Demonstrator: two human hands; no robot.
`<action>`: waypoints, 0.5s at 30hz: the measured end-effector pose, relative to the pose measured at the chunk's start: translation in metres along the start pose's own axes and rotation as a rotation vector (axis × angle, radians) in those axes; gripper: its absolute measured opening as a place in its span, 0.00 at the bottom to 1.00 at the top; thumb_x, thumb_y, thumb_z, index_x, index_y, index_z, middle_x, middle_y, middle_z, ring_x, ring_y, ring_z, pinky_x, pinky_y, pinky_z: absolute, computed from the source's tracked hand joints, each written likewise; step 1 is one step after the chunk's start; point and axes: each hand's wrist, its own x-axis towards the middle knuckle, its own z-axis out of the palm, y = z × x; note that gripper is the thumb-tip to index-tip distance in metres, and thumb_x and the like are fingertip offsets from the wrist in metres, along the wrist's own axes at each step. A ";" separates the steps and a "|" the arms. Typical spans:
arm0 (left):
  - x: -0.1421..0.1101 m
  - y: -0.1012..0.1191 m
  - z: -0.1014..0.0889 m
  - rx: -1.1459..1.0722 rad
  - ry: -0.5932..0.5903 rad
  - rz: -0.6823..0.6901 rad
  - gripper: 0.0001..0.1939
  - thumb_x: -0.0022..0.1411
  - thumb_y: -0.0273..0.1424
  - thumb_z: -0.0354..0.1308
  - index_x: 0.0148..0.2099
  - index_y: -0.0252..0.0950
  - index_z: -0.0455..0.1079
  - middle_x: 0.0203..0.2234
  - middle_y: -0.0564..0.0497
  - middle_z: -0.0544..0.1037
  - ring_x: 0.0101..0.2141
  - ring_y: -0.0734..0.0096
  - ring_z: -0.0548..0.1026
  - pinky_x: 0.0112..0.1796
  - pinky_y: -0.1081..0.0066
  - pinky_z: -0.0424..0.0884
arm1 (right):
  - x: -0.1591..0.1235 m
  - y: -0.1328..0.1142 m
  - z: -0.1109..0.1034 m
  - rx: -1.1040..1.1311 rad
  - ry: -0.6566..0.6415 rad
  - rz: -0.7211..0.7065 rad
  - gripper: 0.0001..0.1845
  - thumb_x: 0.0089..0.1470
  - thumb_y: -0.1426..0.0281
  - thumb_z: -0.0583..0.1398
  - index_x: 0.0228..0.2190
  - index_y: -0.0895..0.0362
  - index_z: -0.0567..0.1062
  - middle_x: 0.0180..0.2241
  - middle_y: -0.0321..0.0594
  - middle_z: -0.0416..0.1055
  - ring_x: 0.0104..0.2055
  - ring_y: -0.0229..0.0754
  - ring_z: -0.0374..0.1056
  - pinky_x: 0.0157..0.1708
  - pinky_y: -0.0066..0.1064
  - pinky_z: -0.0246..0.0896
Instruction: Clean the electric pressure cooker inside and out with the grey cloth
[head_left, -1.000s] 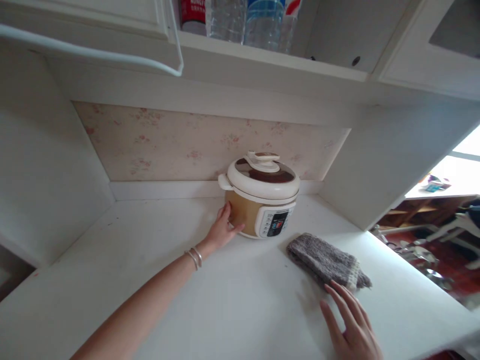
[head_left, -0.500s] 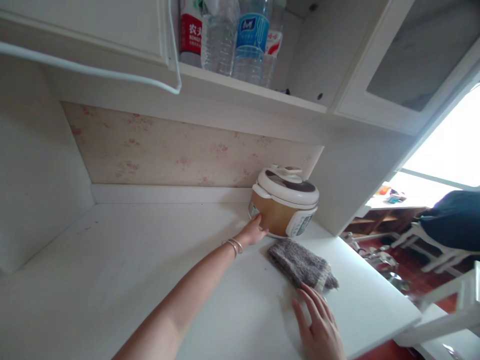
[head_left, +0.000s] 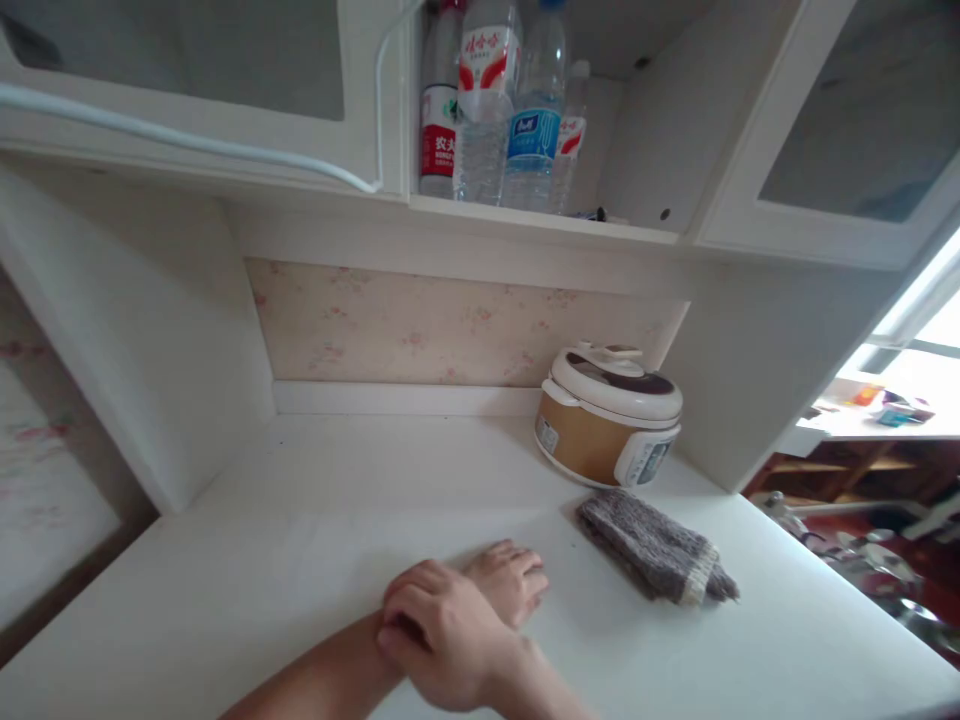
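My left hand [head_left: 510,582] hovers or rests over the white countertop [head_left: 360,480], palm down, its fingers loosely bent and holding nothing. Across its wrist lies my right hand [head_left: 446,630], with curled fingers closed around the wrist and lower forearm. The bracelets on that wrist are hidden under the right hand. Right of my hands a folded grey-brown towel [head_left: 652,545] lies on the countertop, touched by neither hand. Behind the towel stands a gold and white electric cooker [head_left: 592,430] with its lid on, apart from both hands.
Above the countertop hangs a white cabinet [head_left: 735,150] with several plastic bottles [head_left: 532,140] on its open shelf. A white cable or tube [head_left: 225,148] runs in front at the upper left. Side panels bound the counter; a cluttered windowsill [head_left: 892,420] shows at right.
My left hand has drawn back from the cooker. My right hand has moved left from beside the towel onto my left wrist. The view has turned somewhat left.
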 end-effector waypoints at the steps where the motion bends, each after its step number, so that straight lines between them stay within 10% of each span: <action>1: -0.008 0.000 0.002 0.076 -0.028 0.030 0.13 0.63 0.36 0.50 0.47 0.42 0.72 0.50 0.47 0.73 0.50 0.62 0.70 0.57 0.60 0.57 | 0.023 -0.010 0.010 0.022 -0.146 -0.032 0.13 0.58 0.60 0.53 0.39 0.52 0.73 0.40 0.35 0.74 0.42 0.40 0.69 0.44 0.29 0.62; 7: -0.040 -0.014 0.013 0.274 -0.043 0.129 0.18 0.67 0.36 0.44 0.57 0.42 0.64 0.57 0.50 0.68 0.58 0.68 0.62 0.59 0.63 0.51 | 0.109 -0.042 0.072 0.051 -0.752 -0.214 0.22 0.56 0.52 0.48 0.45 0.47 0.72 0.45 0.33 0.74 0.43 0.43 0.70 0.42 0.31 0.63; 15: -0.042 -0.019 0.020 0.196 -0.048 0.070 0.18 0.67 0.36 0.45 0.56 0.42 0.67 0.57 0.50 0.68 0.58 0.68 0.62 0.60 0.62 0.51 | 0.095 -0.003 0.072 0.123 -0.703 -0.001 0.20 0.54 0.51 0.56 0.32 0.53 0.78 0.30 0.32 0.75 0.32 0.38 0.69 0.33 0.25 0.61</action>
